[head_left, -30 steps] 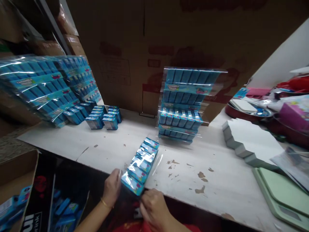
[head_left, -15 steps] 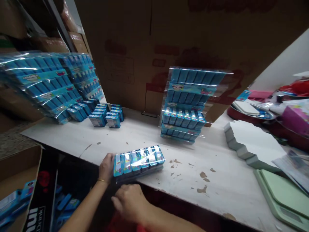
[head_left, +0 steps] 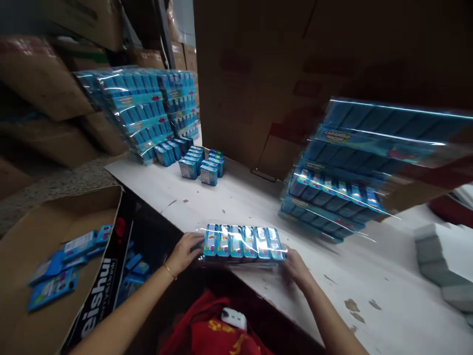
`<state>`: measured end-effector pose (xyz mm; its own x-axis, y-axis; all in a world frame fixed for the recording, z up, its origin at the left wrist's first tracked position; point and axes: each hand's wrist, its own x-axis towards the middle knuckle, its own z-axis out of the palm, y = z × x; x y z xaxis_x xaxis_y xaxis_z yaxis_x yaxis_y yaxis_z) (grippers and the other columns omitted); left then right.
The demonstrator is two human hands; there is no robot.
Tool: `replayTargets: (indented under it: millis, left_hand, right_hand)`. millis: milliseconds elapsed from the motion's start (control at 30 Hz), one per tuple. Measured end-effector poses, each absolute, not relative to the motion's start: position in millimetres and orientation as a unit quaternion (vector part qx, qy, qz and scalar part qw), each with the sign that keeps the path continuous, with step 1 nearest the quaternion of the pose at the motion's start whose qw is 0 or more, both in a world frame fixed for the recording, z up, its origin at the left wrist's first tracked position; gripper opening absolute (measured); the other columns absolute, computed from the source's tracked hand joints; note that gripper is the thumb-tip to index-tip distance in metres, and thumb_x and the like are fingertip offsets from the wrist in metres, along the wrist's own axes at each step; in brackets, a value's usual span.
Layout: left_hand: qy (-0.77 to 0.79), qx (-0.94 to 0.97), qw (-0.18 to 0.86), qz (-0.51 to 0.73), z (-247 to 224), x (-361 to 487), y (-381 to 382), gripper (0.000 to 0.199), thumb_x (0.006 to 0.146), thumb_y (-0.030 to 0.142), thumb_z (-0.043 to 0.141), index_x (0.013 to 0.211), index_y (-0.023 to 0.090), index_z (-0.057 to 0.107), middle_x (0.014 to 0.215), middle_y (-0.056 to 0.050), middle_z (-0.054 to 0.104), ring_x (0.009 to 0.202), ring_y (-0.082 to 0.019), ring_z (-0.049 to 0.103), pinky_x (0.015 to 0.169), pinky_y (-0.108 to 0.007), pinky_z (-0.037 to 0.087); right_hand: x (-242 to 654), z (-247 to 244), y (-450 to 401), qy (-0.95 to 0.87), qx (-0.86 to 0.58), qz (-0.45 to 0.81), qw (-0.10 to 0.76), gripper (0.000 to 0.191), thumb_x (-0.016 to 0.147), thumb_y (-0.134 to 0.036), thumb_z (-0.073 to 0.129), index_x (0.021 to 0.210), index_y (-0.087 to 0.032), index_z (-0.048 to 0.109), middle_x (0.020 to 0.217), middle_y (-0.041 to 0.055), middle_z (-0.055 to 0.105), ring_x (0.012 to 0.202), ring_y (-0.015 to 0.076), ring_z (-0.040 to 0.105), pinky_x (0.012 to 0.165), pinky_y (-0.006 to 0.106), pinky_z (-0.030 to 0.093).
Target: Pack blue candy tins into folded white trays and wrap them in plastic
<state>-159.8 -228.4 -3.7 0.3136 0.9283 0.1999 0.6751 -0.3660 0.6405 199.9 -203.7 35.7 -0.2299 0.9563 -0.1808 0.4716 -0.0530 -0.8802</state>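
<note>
A clear-wrapped pack of blue tins [head_left: 242,242] lies at the front edge of the white table [head_left: 236,197], its row of tins facing up. My left hand [head_left: 185,254] grips the pack's left end, fingers curled against the wrap. At the right end my right hand [head_left: 293,264] holds the pack too, its fingers partly hidden behind it. Two short rows of loose blue tins [head_left: 209,174] stand farther back on the table. To the right rises a stack of wrapped blue packs [head_left: 332,182].
More wrapped packs [head_left: 142,108] are stacked at the back left. A large cardboard box [head_left: 258,88] stands behind the table. An open carton [head_left: 88,207] with blue tins sits at lower left. Grey-white folded card [head_left: 453,256] lies at the right edge.
My right hand has moved from in front of the pack to its right end and now grips it. The pack has turned nearly level. The view has swung left.
</note>
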Motion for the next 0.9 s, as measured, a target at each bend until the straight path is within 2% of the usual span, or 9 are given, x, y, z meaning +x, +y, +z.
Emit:
replayTargets:
  millis: [100, 233, 333, 433, 500, 600, 667, 733, 900]
  left_hand:
    - [0.515, 0.767, 0.239, 0.297, -5.6, -160.9, -227.4, 0.03, 0.078, 0.031, 0.052, 0.106, 0.022, 0.059, 0.105, -0.008, 0.06, 0.1, -0.02, 0.052, 0.088, -0.037, 0.041]
    - [0.513, 0.759, 0.247, 0.314, -13.1, -165.4, -229.9, 0.037, 0.078, 0.031, 0.051, 0.113, 0.019, 0.053, 0.112, -0.01, 0.056, 0.106, -0.021, 0.049, 0.092, -0.039, 0.038]
    - [0.512, 0.745, 0.28, 0.322, -10.0, -169.2, -230.3, 0.04, 0.077, 0.031, 0.052, 0.114, 0.017, 0.052, 0.115, -0.011, 0.055, 0.109, -0.022, 0.047, 0.095, -0.039, 0.036]
    - [0.532, 0.687, 0.358, 0.341, 9.8, -168.6, -228.9, 0.033, 0.076, 0.034, 0.051, 0.103, 0.017, 0.059, 0.11, -0.01, 0.057, 0.105, -0.021, 0.049, 0.094, -0.035, 0.036]
    - [0.565, 0.607, 0.417, 0.374, 29.3, -164.8, -226.8, 0.03, 0.079, 0.039, 0.046, 0.09, 0.016, 0.063, 0.1, -0.008, 0.061, 0.097, -0.02, 0.053, 0.088, -0.032, 0.039]
    - [0.584, 0.472, 0.525, 0.401, 57.1, -155.6, -220.3, 0.031, 0.078, 0.045, 0.047, 0.078, 0.016, 0.06, 0.077, -0.002, 0.061, 0.074, -0.015, 0.054, 0.067, -0.026, 0.043]
    - [0.582, 0.405, 0.586, 0.392, 71.0, -148.8, -214.7, 0.027, 0.072, 0.043, 0.058, 0.072, 0.016, 0.058, 0.063, 0.002, 0.056, 0.058, -0.01, 0.049, 0.055, -0.021, 0.039]
    - [0.571, 0.366, 0.617, 0.4, 80.0, -143.5, -210.4, 0.025, 0.066, 0.038, 0.065, 0.068, 0.015, 0.057, 0.057, 0.004, 0.052, 0.052, -0.007, 0.044, 0.051, -0.019, 0.036]
    - [0.516, 0.301, 0.622, 0.506, 71.7, -143.0, -213.1, 0.019, 0.067, 0.03, 0.065, 0.076, 0.013, 0.061, 0.079, -0.003, 0.061, 0.073, -0.012, 0.055, 0.066, -0.023, 0.045]
  right_hand:
    - [196.4, 34.9, -204.2, -0.675, -0.556, 0.426, 0.233, 0.026, 0.068, -0.04, 0.051, 0.071, -0.02, 0.067, 0.086, 0.0071, 0.063, 0.084, 0.0233, 0.055, 0.076, 0.033, 0.041]
    - [194.5, 26.5, -200.4, -0.675, -0.589, 0.391, 0.211, 0.022, 0.067, -0.036, 0.051, 0.071, -0.021, 0.066, 0.081, 0.0062, 0.061, 0.079, 0.0221, 0.055, 0.071, 0.031, 0.041]
    - [195.4, 22.3, -199.0, -0.669, -0.587, 0.395, 0.229, 0.023, 0.066, -0.038, 0.053, 0.07, -0.019, 0.066, 0.08, 0.0064, 0.06, 0.078, 0.0215, 0.053, 0.072, 0.032, 0.04]
    - [200.9, 32.4, -204.0, -0.595, -0.59, 0.47, 0.276, 0.028, 0.066, -0.042, 0.057, 0.074, -0.018, 0.066, 0.076, 0.005, 0.058, 0.075, 0.02, 0.052, 0.071, 0.031, 0.038]
    - [204.0, 47.0, -209.9, -0.501, -0.605, 0.521, 0.335, 0.032, 0.068, -0.046, 0.056, 0.077, -0.016, 0.064, 0.07, 0.0037, 0.057, 0.068, 0.0174, 0.051, 0.065, 0.029, 0.038]
    - [201.3, 71.9, -215.3, -0.444, -0.586, 0.542, 0.407, 0.034, 0.071, -0.048, 0.055, 0.069, -0.014, 0.062, 0.063, 0.0023, 0.054, 0.062, 0.0142, 0.047, 0.061, 0.026, 0.035]
    - [195.7, 85.3, -214.4, -0.457, -0.572, 0.553, 0.398, 0.031, 0.069, -0.044, 0.06, 0.063, -0.014, 0.06, 0.059, 0.0011, 0.053, 0.061, 0.0125, 0.046, 0.061, 0.025, 0.034]
    - [190.5, 94.5, -212.1, -0.456, -0.572, 0.565, 0.381, 0.027, 0.065, -0.04, 0.065, 0.061, -0.014, 0.06, 0.057, -0.0003, 0.053, 0.059, 0.011, 0.044, 0.06, 0.024, 0.033]
    - [191.7, 91.6, -210.8, -0.424, -0.552, 0.582, 0.42, 0.024, 0.066, -0.038, 0.064, 0.061, -0.014, 0.061, 0.059, 0.0001, 0.055, 0.059, 0.0106, 0.046, 0.061, 0.024, 0.035]
